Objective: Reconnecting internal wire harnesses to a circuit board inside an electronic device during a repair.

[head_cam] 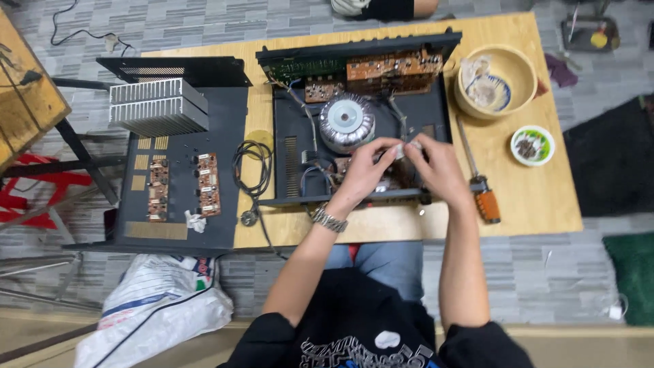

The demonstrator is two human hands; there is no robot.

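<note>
You worked in an electronics repair workshop, set up informally on a grey tiled floor. The evidence: an opened amplifier chassis point(354, 123) on a low wooden table point(531, 197), its circuit boards point(388, 70) and round transformer point(347, 123) exposed. A second panel point(178, 170) beside it carried a finned heatsink point(158, 107) and small boards. A screwdriver point(477, 178) lay by the chassis, with a dish of small parts point(532, 145) and a wooden bowl point(496, 80) near. A loose cable point(253, 170) lay coiled between the units.
</note>
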